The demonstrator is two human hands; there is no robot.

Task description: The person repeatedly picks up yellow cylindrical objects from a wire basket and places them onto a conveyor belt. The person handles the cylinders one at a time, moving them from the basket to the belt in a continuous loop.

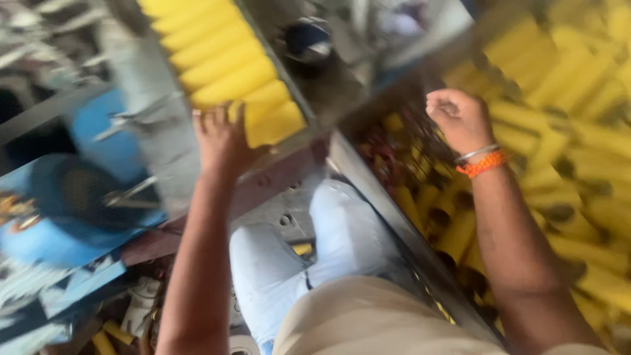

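Over the far-left tray, left hand presses flat and unclenched on stacked yellow tubes, steadying them; right hand hovers fisted above loose yellow tubes, contents unclear.

Heavy motion blur is spread across the whole frame, worst toward 9 and 3 o'clock, where outlines are smeared into streaks. Even, fairly bright daylight is seen, with no hard shadows cast. Mild glare is caught on the metal rail near 5 o'clock.

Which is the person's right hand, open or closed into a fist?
Closed: the right hand has its fingers curled into a loose fist above the yellow tubes.
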